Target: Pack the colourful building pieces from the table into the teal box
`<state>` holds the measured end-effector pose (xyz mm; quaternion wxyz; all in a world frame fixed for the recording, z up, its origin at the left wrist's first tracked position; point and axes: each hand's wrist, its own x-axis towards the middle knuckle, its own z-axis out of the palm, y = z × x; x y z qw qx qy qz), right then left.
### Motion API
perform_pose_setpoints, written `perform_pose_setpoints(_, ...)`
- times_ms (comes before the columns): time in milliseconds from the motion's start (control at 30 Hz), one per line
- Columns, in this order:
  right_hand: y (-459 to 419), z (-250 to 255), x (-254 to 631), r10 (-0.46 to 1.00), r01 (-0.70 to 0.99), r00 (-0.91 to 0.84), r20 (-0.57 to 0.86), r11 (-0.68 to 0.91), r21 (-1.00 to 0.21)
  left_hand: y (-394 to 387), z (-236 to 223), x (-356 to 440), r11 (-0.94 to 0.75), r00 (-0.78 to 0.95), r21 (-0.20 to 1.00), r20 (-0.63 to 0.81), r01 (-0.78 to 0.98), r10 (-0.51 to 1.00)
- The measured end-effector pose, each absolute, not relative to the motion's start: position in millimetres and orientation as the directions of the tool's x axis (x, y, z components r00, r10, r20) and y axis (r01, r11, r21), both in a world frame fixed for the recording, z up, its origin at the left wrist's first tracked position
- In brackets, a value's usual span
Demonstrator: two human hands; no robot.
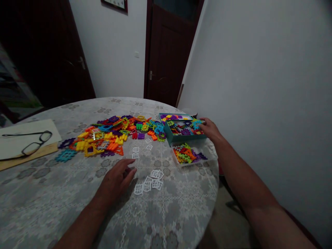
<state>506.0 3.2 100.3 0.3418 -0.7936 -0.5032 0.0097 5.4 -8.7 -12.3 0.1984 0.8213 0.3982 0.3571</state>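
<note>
My right hand (210, 129) is over the right end of a teal box (186, 138), its fingers closed on a light-blue building piece (196, 123). Inside that box lie many coloured, notched plastic pieces. My left hand (116, 178) hovers low above the tablecloth with thumb and fingers apart, holding nothing. Just beyond its fingertips are small white window-frame pieces (135, 155). More white window pieces (147, 186) lie loosely grouped to its right, some overlapping.
A large heap of coloured building pieces (111, 135) spreads across the middle of the round table (85, 193). In front of the teal box stands a clear tray (190, 164) of pieces. Eyeglasses (32, 148) rest on paper (15, 129) and a board at left. A wall (259, 69) rises at right.
</note>
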Motion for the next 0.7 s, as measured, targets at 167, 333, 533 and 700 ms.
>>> perform_pose_setpoints(167,9,86,520,0.848,0.820,0.478,0.231,-0.336,-0.463,-6,-17,4,-0.592,0.427,0.601,0.412,0.537,0.805)
perform_pose_setpoints(333,10,82,519,0.842,0.832,0.502,0.195,-0.410,-0.372,-7,-16,4,-0.577,0.420,0.606,0.397,0.548,0.816)
perform_pose_setpoints(533,6,84,514,0.811,0.826,0.545,0.212,-0.475,-0.303,-7,-9,4,-0.542,0.418,0.618,0.351,0.569,0.838)
perform_pose_setpoints(700,-13,90,495,0.769,0.835,0.547,0.332,-0.471,-0.284,-12,-6,3,-0.576,0.543,0.618,0.270,0.536,0.795)
